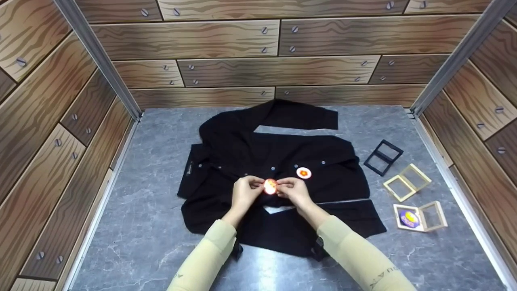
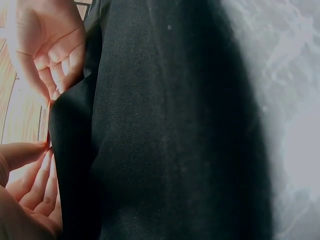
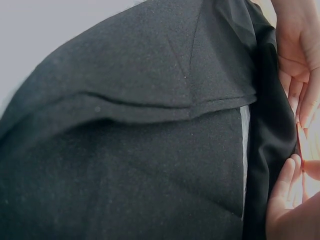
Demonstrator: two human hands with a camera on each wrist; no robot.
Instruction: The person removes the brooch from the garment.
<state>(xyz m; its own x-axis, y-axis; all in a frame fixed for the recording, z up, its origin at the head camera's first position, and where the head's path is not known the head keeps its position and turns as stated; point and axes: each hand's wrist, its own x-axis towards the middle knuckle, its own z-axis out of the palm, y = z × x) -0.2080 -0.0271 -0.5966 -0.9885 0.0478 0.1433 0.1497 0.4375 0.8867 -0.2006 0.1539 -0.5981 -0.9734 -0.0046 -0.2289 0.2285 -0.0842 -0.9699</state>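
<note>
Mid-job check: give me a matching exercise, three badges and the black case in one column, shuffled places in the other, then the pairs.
Things
1. Round orange-and-white badge
2. Round white badge with red flower
3. Round purple-and-yellow badge
4. Black rectangular open case

Places
A. Inside an open pale rectangular case
B. In the grip of left hand and right hand
C. Directly on the grey marbled tabletop
D. Lying on the black cloth garment, untouched

Pairs: 1-B, 2-D, 3-A, 4-C.

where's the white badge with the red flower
In the head view, the white badge lies right of centre on the black shirt, just beyond the right hand.
</note>
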